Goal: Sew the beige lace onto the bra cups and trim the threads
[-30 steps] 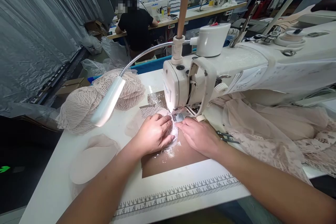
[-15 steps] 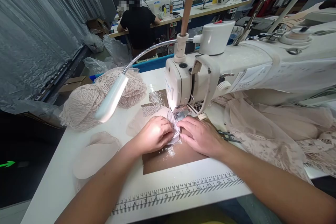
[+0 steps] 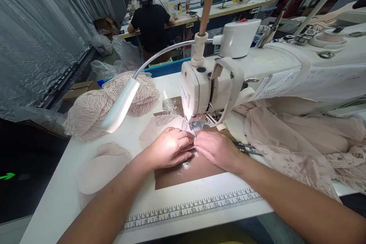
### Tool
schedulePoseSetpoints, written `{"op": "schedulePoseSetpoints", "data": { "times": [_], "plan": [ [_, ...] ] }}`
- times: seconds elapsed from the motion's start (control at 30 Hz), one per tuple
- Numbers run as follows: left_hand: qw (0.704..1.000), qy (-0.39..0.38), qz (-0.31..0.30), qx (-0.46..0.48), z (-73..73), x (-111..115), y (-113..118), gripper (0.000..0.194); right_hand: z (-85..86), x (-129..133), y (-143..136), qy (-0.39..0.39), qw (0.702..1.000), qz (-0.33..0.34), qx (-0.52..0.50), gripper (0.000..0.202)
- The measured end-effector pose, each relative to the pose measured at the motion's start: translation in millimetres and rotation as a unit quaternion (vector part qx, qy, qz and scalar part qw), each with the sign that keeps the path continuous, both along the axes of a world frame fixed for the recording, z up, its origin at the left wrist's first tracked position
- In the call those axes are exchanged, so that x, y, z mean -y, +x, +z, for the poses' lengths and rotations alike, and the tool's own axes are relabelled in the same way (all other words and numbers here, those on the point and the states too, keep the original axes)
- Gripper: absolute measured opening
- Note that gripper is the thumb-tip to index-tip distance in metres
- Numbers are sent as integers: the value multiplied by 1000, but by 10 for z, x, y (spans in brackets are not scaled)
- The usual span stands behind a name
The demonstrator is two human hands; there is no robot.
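Under the head of a white sewing machine [image 3: 197, 87] lies a small piece of pale lace fabric [image 3: 188, 127]. My left hand [image 3: 173, 146] grips its left side, fingers curled together. From the right, my right hand [image 3: 214, 148] pinches the same piece, its fingertips almost touching the left ones. Most of the lace is hidden beneath my fingers, just in front of the presser foot. Both hands rest over a shiny brown sheet [image 3: 183, 177] fixed to the table. A dark pair of snips [image 3: 248, 148] lies beside my right wrist.
Lace cups [image 3: 91, 114] are heaped at the back left under a bendy lamp [image 3: 121, 105]. Pale cut pieces [image 3: 100, 171] lie at the left. Sheer fabric [image 3: 291, 133] is piled at the right. A printed ruler [image 3: 194, 209] runs along the front edge. A person [image 3: 150, 23] sits beyond.
My hands have drawn together over the lace, and the right fingers have closed from a flatter spread. Less of the lace shows now. The view has shifted slightly.
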State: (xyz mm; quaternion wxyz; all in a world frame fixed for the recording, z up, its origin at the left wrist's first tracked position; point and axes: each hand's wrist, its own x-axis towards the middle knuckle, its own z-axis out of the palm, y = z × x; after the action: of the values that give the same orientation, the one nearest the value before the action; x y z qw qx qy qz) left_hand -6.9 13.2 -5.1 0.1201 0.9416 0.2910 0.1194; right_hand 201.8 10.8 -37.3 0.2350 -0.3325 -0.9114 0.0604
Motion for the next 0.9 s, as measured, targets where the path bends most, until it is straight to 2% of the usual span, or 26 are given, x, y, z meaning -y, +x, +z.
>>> {"op": "schedulePoseSetpoints", "data": {
  "times": [0.13,0.4,0.57,0.9],
  "plan": [
    [999,21,2,-35,4,-6,-18,24,15,28,47,16,1000,22,3,25],
    [996,41,24,-79,-28,12,15,38,15,66,47,6,1000,-2,21,23],
    [993,43,60,-87,-63,43,27,38,12,74,50,-3,1000,-5,21,23],
    [991,53,75,-99,-80,-8,14,48,18,61,25,10,998,-35,55,25]
  ]
}}
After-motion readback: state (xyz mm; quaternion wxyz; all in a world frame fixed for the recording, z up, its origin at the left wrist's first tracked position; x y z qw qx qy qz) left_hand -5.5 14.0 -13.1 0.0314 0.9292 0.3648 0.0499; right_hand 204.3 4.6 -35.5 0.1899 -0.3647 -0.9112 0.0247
